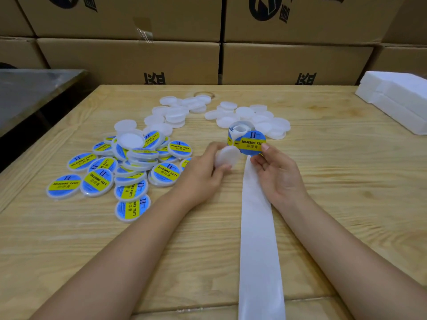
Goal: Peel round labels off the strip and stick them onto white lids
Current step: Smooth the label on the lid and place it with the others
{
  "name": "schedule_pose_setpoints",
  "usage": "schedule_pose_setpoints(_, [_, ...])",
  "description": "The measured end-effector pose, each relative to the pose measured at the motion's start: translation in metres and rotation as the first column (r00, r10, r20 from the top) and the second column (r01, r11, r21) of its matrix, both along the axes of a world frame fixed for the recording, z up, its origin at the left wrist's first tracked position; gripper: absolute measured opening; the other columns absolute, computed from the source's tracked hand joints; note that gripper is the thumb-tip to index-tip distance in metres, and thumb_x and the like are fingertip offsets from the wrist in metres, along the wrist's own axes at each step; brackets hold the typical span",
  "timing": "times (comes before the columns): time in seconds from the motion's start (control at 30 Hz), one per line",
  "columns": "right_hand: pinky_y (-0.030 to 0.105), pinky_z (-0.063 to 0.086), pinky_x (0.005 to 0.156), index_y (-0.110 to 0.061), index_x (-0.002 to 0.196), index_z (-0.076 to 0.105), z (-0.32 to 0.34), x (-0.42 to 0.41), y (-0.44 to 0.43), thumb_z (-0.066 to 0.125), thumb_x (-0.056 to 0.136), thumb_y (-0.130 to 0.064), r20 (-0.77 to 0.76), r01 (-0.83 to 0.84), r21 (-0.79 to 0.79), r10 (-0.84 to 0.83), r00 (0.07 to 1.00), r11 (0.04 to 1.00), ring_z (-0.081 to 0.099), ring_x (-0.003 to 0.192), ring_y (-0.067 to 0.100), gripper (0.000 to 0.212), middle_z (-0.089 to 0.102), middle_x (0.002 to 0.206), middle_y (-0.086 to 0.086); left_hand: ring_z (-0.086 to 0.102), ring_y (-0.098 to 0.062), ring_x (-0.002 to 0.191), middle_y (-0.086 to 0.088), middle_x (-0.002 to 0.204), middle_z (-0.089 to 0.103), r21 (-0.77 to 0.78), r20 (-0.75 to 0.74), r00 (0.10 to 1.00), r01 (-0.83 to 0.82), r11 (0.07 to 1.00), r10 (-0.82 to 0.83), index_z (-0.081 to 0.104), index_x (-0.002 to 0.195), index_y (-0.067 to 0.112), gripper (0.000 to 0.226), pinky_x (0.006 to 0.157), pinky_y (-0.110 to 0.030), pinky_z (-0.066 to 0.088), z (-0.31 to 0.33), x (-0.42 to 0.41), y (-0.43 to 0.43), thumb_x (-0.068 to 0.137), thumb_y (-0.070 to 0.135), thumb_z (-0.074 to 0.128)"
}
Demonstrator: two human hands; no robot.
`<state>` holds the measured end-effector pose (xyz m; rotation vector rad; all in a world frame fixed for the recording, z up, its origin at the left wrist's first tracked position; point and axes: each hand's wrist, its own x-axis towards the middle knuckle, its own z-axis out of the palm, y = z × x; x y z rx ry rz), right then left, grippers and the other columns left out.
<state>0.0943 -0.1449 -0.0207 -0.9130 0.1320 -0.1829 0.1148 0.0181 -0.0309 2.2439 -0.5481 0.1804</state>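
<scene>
My left hand (203, 172) grips a plain white lid (227, 155), tilted on edge just above the table. My right hand (279, 172) pinches a round blue and yellow label (251, 143) reading "SOLDERING PASTE", right beside the lid. Behind the label stands the small roll of labels (235, 132). The bare white backing strip (258, 227) runs from under my right hand toward the table's near edge. Unlabelled white lids (251, 117) lie in a heap behind the roll, with more of them (178, 112) at the back left.
A heap of labelled lids (120, 174) lies to the left of my left hand. The wooden table (346, 181) is backed by stacked cardboard boxes (129, 58). White foam slabs (397, 98) sit at the far right corner. A metal table (27, 93) stands at left.
</scene>
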Motion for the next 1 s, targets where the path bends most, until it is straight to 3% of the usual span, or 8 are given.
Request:
schedule_pose_setpoints(0.1, [0.021,0.038,0.091,-0.009,0.084,0.061,0.001,0.0,-0.002,0.048,0.089,-0.009,0.011,-0.05,0.03,0.05,0.999,0.998,0.056,0.09,0.014,0.013,0.061,0.089,0.004,0.063,-0.022,0.055,-0.018,0.084,0.067,-0.332,-0.168,0.982,0.026,0.943,-0.086,0.045,0.105,0.032,0.023,0.056,-0.031,0.051,0.005,-0.001,-0.002,0.096,0.011,0.048])
schedule_pose_setpoints(0.23, [0.017,0.044,0.084,-0.01,0.077,0.066,0.002,-0.001,0.0,0.048,0.089,-0.004,0.02,-0.072,0.002,0.072,0.997,0.997,0.06,0.086,0.011,0.023,0.066,0.081,0.001,0.065,-0.022,0.052,-0.02,0.086,0.066,-0.657,-0.46,0.841,-0.107,0.746,-0.285,0.049,0.115,0.008,0.024,0.051,-0.031,0.057,0.016,-0.002,-0.003,0.101,0.007,0.03])
schedule_pose_setpoints(0.33, [0.016,0.047,0.076,-0.01,0.072,0.068,0.003,-0.001,0.001,0.048,0.09,-0.003,0.024,-0.082,-0.046,0.084,0.996,0.996,0.063,0.082,0.01,0.027,0.067,0.079,0.001,0.069,-0.025,0.065,-0.02,0.09,0.068,-0.686,-0.536,0.76,-0.139,0.714,-0.367,0.05,0.121,0.002,0.031,0.063,-0.034,0.06,0.021,0.001,0.0,0.101,0.007,0.027])
schedule_pose_setpoints(0.47, [0.019,0.047,0.085,-0.004,0.084,0.06,0.001,0.0,0.0,0.051,0.088,-0.004,-0.009,-0.078,-0.055,0.077,0.997,0.995,0.061,0.089,0.015,0.01,0.061,0.091,0.009,0.072,-0.023,0.073,-0.017,0.092,0.07,-0.698,-0.552,0.704,-0.098,0.709,-0.446,0.054,0.115,0.001,0.028,0.061,-0.027,0.059,0.021,0.002,0.006,0.102,0.012,0.033])
schedule_pose_setpoints(0.57, [0.023,0.047,0.088,-0.002,0.08,0.062,0.001,0.0,0.002,0.057,0.079,-0.004,-0.019,-0.092,-0.063,0.091,0.996,0.994,0.062,0.086,0.016,0.005,0.063,0.087,0.01,0.072,-0.024,0.076,-0.014,0.087,0.073,-0.704,-0.547,0.686,-0.068,0.707,-0.479,0.059,0.108,0.003,0.028,0.06,-0.024,0.057,0.02,0.004,0.008,0.102,0.014,0.034])
schedule_pose_setpoints(0.67, [0.024,0.049,0.087,0.003,0.088,0.063,0.003,-0.001,0.003,0.061,0.07,-0.01,-0.029,-0.135,-0.09,0.133,0.991,0.987,0.064,0.085,0.017,0.022,0.066,0.09,0.013,0.072,-0.024,0.079,-0.013,0.088,0.073,-0.706,-0.537,0.673,-0.029,0.707,-0.509,0.061,0.106,0.006,0.028,0.062,-0.024,0.057,0.018,0.005,0.009,0.101,0.015,0.035])
schedule_pose_setpoints(0.87, [0.033,0.042,0.101,0.012,0.104,0.061,0.004,-0.002,0.004,0.055,0.084,0.0,-0.09,-0.137,-0.162,0.124,0.988,0.977,0.061,0.101,0.025,0.024,0.063,0.108,0.023,0.071,-0.026,0.084,-0.012,0.092,0.073,-0.721,-0.514,0.654,0.022,0.693,-0.555,0.061,0.106,0.007,0.028,0.066,-0.026,0.058,0.015,0.007,0.01,0.101,0.017,0.036])
schedule_pose_setpoints(1.0, [0.032,0.044,0.1,0.008,0.095,0.064,0.003,-0.001,0.006,0.056,0.084,0.001,-0.124,-0.119,-0.191,0.096,0.988,0.974,0.063,0.096,0.022,0.015,0.067,0.099,0.019,0.071,-0.026,0.085,-0.012,0.094,0.073,-0.732,-0.501,0.65,0.033,0.68,-0.571,0.061,0.106,0.007,0.027,0.066,-0.025,0.057,0.013,0.008,0.01,0.1,0.018,0.036])
